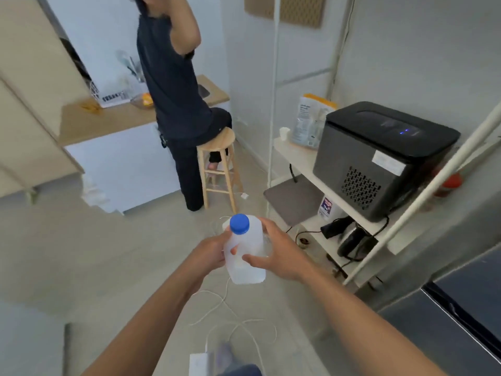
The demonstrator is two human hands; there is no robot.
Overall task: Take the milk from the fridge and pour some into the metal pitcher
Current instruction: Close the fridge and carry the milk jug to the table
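Note:
A translucent milk jug [248,256] with a blue cap [239,223] is held upright over the floor, in the middle of the view. Only a little milk shows near its bottom. My left hand [214,253] grips the jug's left side. On the jug's right side my right hand [273,253] wraps it with spread fingers. The dark fridge [461,316] sits at the lower right edge, door shut. No metal pitcher is in view.
A person in dark clothes [176,99] leans on a wooden stool [217,169] by a wooden counter [108,123]. At right a white shelf [306,164] carries a black appliance [379,156]. White cables [230,321] trail across the floor below my arms.

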